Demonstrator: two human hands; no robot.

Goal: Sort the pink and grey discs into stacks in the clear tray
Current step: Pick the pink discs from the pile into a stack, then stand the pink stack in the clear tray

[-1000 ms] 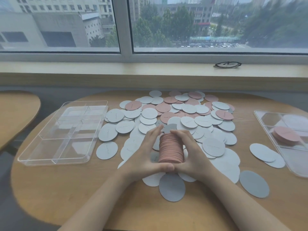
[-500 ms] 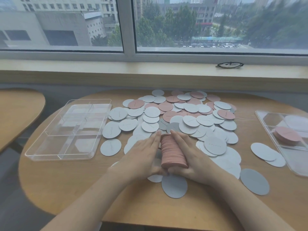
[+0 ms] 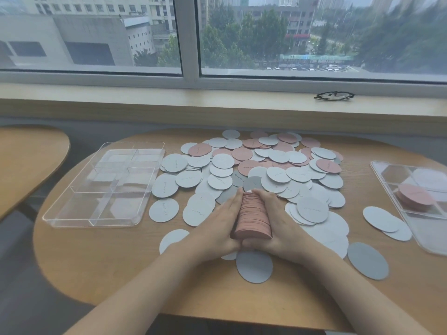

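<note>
A thick stack of pink discs [image 3: 252, 217] lies tilted on its edge among the loose discs at the table's middle. My left hand [image 3: 217, 226] presses its left side and my right hand [image 3: 281, 226] its right side, fingers straight along the stack, thumbs under its near end. Many loose grey discs [image 3: 188, 178] and pink discs [image 3: 242, 154] are spread over the table behind and around my hands. A clear divided tray [image 3: 101, 187] stands at the left with nothing in its compartments. Another clear tray [image 3: 420, 209] at the right edge holds a short pink stack [image 3: 414, 197].
The round wooden table [image 3: 108, 257] has bare wood near its front edge. A second wooden table [image 3: 26, 163] sits at the far left. Folded glasses [image 3: 335, 96] lie on the window sill behind.
The stack between my hands has tipped further over, its top now leaning away from me. My hands have stayed around it in the same spot.
</note>
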